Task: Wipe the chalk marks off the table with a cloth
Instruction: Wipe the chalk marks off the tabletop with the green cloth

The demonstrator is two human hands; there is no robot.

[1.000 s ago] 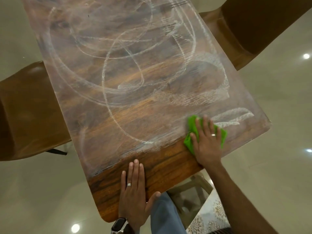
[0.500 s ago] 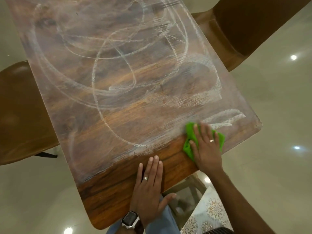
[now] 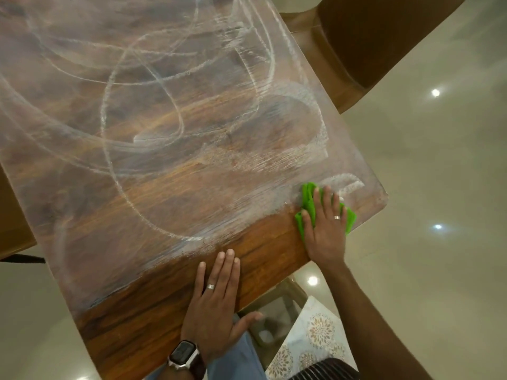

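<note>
Right hand: the right hand (image 3: 326, 229) lies flat, fingers straight and a little spread, pressing down on the green cloth (image 3: 308, 204); a ring sits on one finger.
Cloth: bunched under the palm and fingers, showing green past the fingertips and on both sides of the hand.
Left hand: the left hand (image 3: 216, 305) rests flat on the table (image 3: 153, 319), fingers straight and close together, thumb out past the near edge; it holds nothing. A watch (image 3: 183, 355) is on its wrist.
Chalk marks: the chalk marks (image 3: 153, 119) run in white loops and smears beyond both hands; a short thick stroke lies just past the right fingertips.
Wiped strip: bare dark wood runs along the near edge, under and between the hands.
Edges: the table's corner is just beside the right hand on its outer side; the near edge passes under its wrist.
Open room: wide chalked surface lies ahead and toward the left hand's side.
Chairs: a brown chair (image 3: 370, 42) stands beyond the right hand at the table's far side.
</note>
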